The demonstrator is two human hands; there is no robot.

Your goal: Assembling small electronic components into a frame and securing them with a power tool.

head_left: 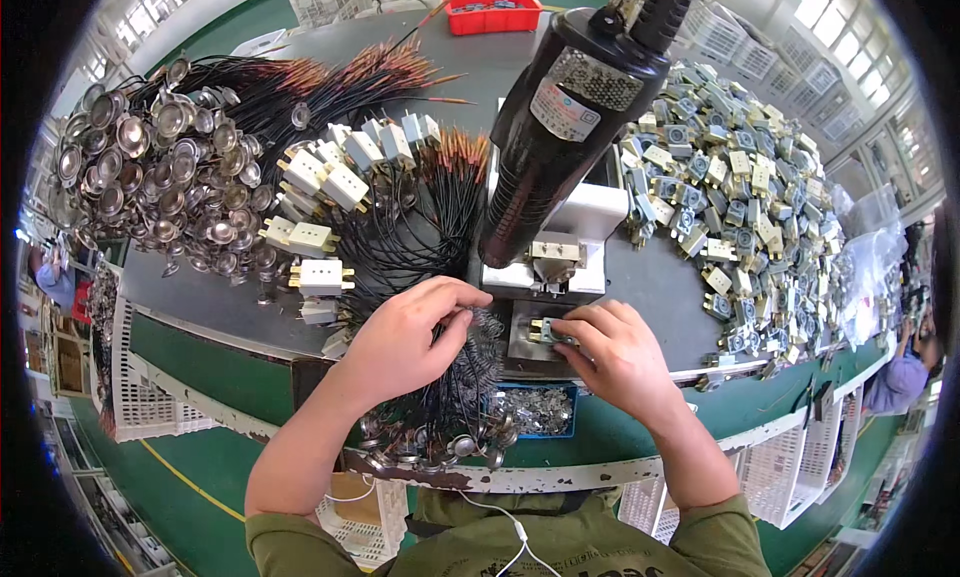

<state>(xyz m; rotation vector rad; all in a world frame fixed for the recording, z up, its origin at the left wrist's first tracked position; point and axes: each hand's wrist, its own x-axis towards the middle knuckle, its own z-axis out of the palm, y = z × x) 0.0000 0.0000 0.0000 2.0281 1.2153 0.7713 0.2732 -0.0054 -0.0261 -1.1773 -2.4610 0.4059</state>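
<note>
My right hand point(615, 352) pinches a small socket block with brass terminals point(542, 330) over a metal plate point(525, 349) at the bench's front edge. My left hand point(410, 327) is curled, thumb and forefinger close together, beside a bundle of thin black wires point(440, 217) with orange tips. Whatever lies between those fingertips is too small to make out. Just beyond both hands, a black cylindrical power driver point(560, 127) hangs tilted over a white fixture point(590, 212). Another block point(556, 247) with metal terminals sits in that fixture. The driver's tip is hidden.
Round metal caps on wires point(150, 167) are heaped at the left, near white socket blocks point(320, 275). Many grey and cream blocks point(730, 197) cover the right side. A blue tray point(540, 412) of small metal parts sits below the edge; a red bin point(492, 22) stands far back.
</note>
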